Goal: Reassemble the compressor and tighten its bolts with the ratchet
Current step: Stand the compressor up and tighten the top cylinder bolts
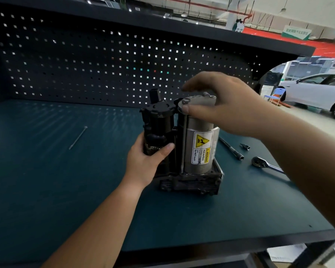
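The compressor (182, 147) stands upright on the green bench top (46, 190), between your two hands; its black half is on the left and its silver cylinder (199, 144) on the right, both set in a black base.

Your left hand (143, 163) grips the compressor low on the black half; the thumb lies across the front and the fingers curl round the back, out of sight.

Your right hand (220, 105) arches wide over the top of the silver cylinder; the thumb tip rests on the front rim of the cap, just beside a bolt head; the fingers reach fairly straight above the cap and are blurred, so you cannot tell whether they touch it. A long thin bolt runs down the cylinder's side, below your right thumb; a yellow and white warning label (201, 147) faces you, just right of your left thumb.

A loose long bolt (78, 137) lies flat on the bench, well to the left of your left hand.

Below your right wrist, right of the compressor, lies a dark extension bar (231, 148); a small socket (245, 146) sits near it, apart; the ratchet (265, 165) lies flat beside them, its handle passing under your right forearm.

Beyond both hands stands a dark pegboard (85, 64); past your right hand, far off, a white car (317, 91).
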{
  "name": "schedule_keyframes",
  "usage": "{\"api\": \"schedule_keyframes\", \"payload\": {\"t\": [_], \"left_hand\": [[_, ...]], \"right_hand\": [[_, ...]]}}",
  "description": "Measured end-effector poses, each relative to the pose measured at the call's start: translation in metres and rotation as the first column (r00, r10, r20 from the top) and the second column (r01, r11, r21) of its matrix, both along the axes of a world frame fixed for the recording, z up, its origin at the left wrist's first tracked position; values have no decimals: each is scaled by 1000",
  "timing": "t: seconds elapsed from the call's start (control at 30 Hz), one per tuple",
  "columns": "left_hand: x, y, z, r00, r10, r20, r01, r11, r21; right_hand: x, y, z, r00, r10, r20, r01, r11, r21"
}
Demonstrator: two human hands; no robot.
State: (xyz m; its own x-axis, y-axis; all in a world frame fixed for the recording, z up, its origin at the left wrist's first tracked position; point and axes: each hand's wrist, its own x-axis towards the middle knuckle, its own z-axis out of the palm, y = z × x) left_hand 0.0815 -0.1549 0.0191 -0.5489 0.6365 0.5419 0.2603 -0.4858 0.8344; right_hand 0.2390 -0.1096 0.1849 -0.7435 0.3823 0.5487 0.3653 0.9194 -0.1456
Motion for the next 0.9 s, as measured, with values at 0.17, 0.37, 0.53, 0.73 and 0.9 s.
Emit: {"api": "schedule_keyframes", "payload": {"t": [0.17, 0.37, 0.53, 0.73, 0.9], "left_hand": [[1, -1, 1, 1000, -13, -9, 13, 1000, 2], [1, 0, 0, 1000, -5, -27, 4, 1000, -2], [-1, 1, -1, 1000, -10, -25, 10, 1000, 2], [-1, 1, -1, 1000, -8, -20, 8, 1000, 8], [1, -1, 1, 1000, -6, -20, 6, 1000, 13]], "right_hand": [[17, -9, -27, 969, 100, -224, -53, 977, 208], [-1, 5, 3, 982, 105, -156, -115, 992, -59], [-1, 13, 20, 986, 130, 102, -118, 986, -120], [-1, 12, 23, 978, 144, 149, -137, 989, -56], [0, 11, 24, 977, 144, 154, -143, 990, -18]]}}
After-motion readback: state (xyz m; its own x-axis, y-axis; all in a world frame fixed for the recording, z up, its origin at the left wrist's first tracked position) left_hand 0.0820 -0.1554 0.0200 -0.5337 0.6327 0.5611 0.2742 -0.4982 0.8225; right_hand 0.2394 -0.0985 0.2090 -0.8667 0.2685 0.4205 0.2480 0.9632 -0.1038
